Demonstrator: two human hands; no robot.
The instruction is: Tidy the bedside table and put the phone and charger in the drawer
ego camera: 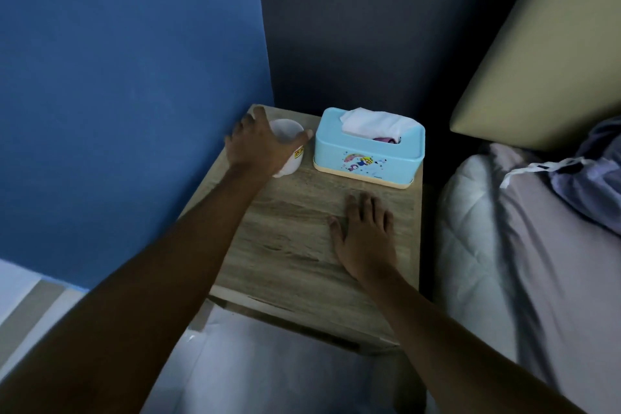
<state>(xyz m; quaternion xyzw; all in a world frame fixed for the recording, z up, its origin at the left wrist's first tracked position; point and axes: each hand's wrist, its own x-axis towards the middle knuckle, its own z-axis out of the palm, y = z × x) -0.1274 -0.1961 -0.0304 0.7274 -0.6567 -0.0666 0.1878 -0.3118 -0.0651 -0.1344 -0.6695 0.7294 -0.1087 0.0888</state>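
A wooden bedside table (289,245) stands in the corner between the blue wall and the bed. At its back left a small white cup (289,141) stands upright, and my left hand (258,144) is wrapped around it, thumb on its right side. Next to the cup sits a light blue tissue box (368,151) with a white tissue sticking out of its slot. My right hand (364,235) lies flat on the tabletop in front of the tissue box, fingers spread and holding nothing. No phone or charger shows. The drawer front below the table's near edge appears closed.
A blue wall (127,94) runs close along the table's left side, a dark wall behind it. A bed with a white quilted mattress (477,245), grey sheet and beige headboard (544,60) borders the right side. Pale floor lies below the table's front.
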